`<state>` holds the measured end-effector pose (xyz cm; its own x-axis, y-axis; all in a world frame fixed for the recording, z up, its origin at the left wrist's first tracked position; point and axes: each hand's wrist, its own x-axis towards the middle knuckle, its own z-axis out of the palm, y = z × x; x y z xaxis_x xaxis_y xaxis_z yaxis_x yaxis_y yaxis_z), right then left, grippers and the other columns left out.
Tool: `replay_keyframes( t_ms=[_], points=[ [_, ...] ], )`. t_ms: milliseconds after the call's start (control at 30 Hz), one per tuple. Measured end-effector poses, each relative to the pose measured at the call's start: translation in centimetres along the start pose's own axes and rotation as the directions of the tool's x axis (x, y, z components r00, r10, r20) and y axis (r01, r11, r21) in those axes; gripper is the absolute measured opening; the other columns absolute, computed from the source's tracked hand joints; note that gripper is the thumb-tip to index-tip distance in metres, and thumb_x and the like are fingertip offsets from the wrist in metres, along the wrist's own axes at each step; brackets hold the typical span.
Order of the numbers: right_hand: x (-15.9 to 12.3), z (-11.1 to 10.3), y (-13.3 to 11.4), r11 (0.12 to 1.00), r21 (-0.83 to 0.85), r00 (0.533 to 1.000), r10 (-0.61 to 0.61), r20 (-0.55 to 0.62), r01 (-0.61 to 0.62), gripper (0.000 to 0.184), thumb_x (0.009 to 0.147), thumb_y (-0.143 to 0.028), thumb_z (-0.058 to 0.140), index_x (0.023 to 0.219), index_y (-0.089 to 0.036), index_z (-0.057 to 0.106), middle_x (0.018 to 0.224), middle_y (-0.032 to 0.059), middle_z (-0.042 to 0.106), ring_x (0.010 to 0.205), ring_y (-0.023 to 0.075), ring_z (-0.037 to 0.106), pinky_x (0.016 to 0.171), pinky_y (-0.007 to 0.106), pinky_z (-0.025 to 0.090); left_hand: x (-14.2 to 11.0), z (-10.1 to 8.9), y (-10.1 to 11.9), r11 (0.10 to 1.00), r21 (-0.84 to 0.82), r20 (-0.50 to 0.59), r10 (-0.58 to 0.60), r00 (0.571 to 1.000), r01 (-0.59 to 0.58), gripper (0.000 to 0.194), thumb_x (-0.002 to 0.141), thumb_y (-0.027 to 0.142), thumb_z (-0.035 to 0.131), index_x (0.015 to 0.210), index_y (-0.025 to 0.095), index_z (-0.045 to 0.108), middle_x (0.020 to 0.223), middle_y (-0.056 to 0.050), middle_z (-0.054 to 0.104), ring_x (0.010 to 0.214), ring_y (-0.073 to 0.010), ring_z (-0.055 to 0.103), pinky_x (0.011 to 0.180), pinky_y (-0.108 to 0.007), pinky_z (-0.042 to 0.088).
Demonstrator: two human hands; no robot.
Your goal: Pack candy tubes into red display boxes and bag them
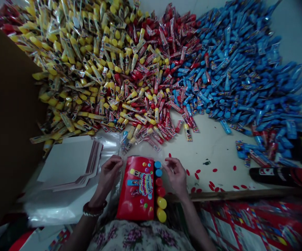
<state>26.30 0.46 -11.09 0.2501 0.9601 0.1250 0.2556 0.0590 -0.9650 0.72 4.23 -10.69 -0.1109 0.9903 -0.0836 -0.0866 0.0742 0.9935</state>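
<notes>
A glossy red rectangular printed card point(136, 188) lies at the near edge of the pale worktop point(213, 153), just in front of the person's lap; its face carries a yellow and pink candy-style logo and scattered coloured dots; a column of six round plastic caps point(160, 190) runs touching its right edge, two blue, two red, two yellow; the left hand point(109, 176) sits by the card's upper left corner, its fingers point(118, 162) curled close together; the right hand point(175, 176) sits by the upper right corner, its fingers point(167, 166) bunched against the top blue cap; whether either hand is gripping, I cannot tell; beyond lie heaps of yellow, red and blue wrapped plastic tube sweets point(151, 87); a stack of flat white cards point(67, 162) rests on clear plastic sheeting point(46, 209) to the left; small red flecks point(208, 174) dot the worktop.
</notes>
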Motion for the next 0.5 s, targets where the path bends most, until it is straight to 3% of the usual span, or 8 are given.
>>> replay_keyframes(
  t_ms=[100,167,300,500],
  points=[
    [-1.5,-0.4,-1.0,0.939,-0.229,0.964,-0.266,-0.010,0.257,0.024,0.088,-0.013,0.051,0.108,-0.023,0.060,0.084,0.0013,0.060,0.076,0.0124,0.058,0.073,0.025,0.051,-1.2,-1.1,0.8,0.996,0.078,0.048,0.047,0.998,-0.050,0.013,0.073,0.030,0.070,0.065,0.020,0.066,0.073,-0.001,0.058,0.074,-0.0148,0.053,0.069,-0.024,0.043],
    [-2.4,-0.8,-1.9,0.876,-0.335,0.931,-0.365,0.010,0.347,0.031,0.090,-0.009,0.048,0.114,-0.025,0.059,0.086,0.0018,0.062,0.077,0.0123,0.060,0.074,0.025,0.053,-2.1,-1.9,1.1,0.991,0.124,0.085,0.031,0.996,-0.042,0.014,0.074,0.031,0.069,0.065,0.020,0.066,0.073,-0.002,0.059,0.074,-0.0160,0.054,0.069,-0.025,0.044],
    [-4.4,-1.6,-2.9,0.815,-0.440,0.917,-0.396,0.052,0.377,0.033,0.091,-0.008,0.048,0.115,-0.026,0.062,0.086,0.0030,0.064,0.080,0.0136,0.063,0.075,0.024,0.055,-4.0,-4.0,0.9,0.980,0.200,0.219,-0.058,0.974,0.013,0.018,0.074,0.033,0.069,0.063,0.019,0.066,0.071,-0.005,0.062,0.072,-0.0182,0.057,0.066,-0.026,0.045],
    [-7.7,-2.7,-2.8,0.810,-0.473,0.931,-0.357,0.074,0.348,0.026,0.092,-0.012,0.048,0.104,-0.025,0.067,0.084,0.0030,0.064,0.077,0.0125,0.065,0.074,0.021,0.055,-6.9,-5.9,1.0,0.967,0.249,0.438,-0.160,0.885,0.052,0.020,0.080,0.034,0.065,0.068,0.019,0.069,0.076,-0.007,0.065,0.076,-0.0198,0.061,0.071,-0.028,0.047]
  ],
)
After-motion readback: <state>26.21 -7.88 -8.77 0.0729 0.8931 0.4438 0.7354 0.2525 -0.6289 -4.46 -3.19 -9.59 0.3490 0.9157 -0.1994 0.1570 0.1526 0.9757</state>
